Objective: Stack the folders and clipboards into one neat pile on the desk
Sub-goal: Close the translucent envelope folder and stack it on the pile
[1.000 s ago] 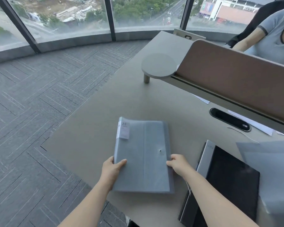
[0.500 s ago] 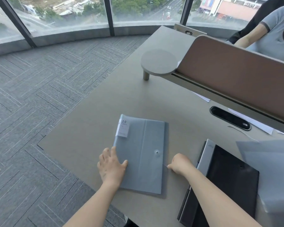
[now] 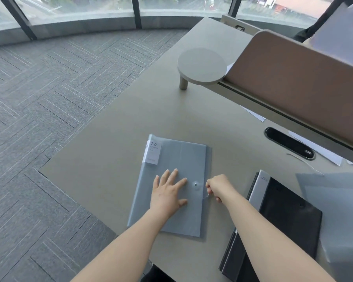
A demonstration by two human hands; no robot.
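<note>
**Blue folder set down flat, first layer of the pile in place**

Grey herringbone carpet [image 3: 49,98] ran under a curved window wall, and the tan worktop [image 3: 114,151] jutted out over it from the right. Left of centre on the worktop lay the blue folder [image 3: 171,159], flat, with its white label [image 3: 153,152] at the far left corner and a second translucent sheet edge showing just past its right side. A second earlier the folder had been held by both lower corners, raised off the surface; now it rested fully on the worktop.

The left hand [image 3: 168,193] lay palm down on the folder's near half, fingers [image 3: 172,175] spread and released, pressing rather than gripping. Just to the right, past the snap button [image 3: 195,184], the right hand [image 3: 219,187] sat at the folder's right edge with fingers curled in; whether they pinched the edge or a thin loose strand there could not be told.

Further right, well apart from the blue folder, the black folder [image 3: 287,220] with its silver spine lay on another dark one at the worktop's near edge, and a pale translucent sheet [image 3: 340,202] lay beside them. A brown divider panel [image 3: 293,78] and round shelf [image 3: 202,66] stood behind.

In my judgement the base of the pile was set, and the dark folders remained to be brought over.
</note>
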